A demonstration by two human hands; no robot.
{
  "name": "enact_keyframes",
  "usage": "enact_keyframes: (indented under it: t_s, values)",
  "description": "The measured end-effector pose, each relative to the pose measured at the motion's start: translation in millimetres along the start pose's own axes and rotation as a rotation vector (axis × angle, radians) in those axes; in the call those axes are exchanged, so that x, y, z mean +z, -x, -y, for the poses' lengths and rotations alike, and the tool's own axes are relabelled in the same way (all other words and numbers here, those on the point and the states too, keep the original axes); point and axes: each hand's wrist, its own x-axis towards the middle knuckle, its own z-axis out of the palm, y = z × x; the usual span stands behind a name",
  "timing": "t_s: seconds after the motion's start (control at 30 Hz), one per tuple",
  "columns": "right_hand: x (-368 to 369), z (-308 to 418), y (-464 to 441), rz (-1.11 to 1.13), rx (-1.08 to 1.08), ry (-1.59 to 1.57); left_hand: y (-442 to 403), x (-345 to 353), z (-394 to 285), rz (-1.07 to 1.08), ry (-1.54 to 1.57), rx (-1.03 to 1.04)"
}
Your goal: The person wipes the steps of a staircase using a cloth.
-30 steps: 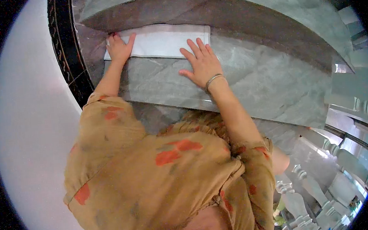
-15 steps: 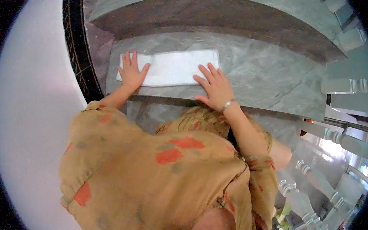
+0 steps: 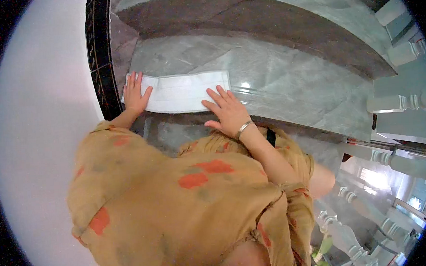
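white oblong cloth (image 3: 177, 93), near-left corner of step (image 3: 297, 87)
left hand (image 3: 134, 96), right hand (image 3: 231, 114) opened out on its ends, gripping nothing

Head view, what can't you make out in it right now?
Head view, underside of the white cloth: hidden by its upper face.
Head view, palms of the left hand and right hand: hidden by their backs.
Head view, green thing, lower right: too small to identify.

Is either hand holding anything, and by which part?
Nothing looks gripped; the left hand lies over one end of the cloth, the right hand partly over the other.
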Motion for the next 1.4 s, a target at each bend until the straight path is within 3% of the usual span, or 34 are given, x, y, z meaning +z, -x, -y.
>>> enact_keyframes:
  t_s: [0.3,0.57,0.63,0.8,0.83,0.93,1.23,1.4]
  values:
    - [1,-15,-28,0.021,0.061,-0.002,-40,1,-4,0.019,-0.017,0.092]
    - [-7,-39,-32,-0.112,0.144,0.053,-130,27,-22,-0.071,-0.059,0.13]
    - [-8,-40,-28,-0.121,0.168,0.051,-127,17,-28,0.014,-0.099,0.088]
    - [-3,-52,19,-0.14,0.077,0.105,-80,6,-46,0.039,0.02,0.345]
    - [-3,-51,31,-0.143,0.001,0.088,-64,-10,-64,0.115,0.012,0.296]
    - [-3,-50,66,-0.224,0.008,0.049,-32,-7,-84,0.064,0.057,0.391]
    - [-45,-62,185,-0.31,0.336,0.12,1,-19,-237,0.114,0.062,0.566]
    - [-61,-77,222,-0.431,0.752,0.151,-12,-24,-338,0.145,0.115,0.793]
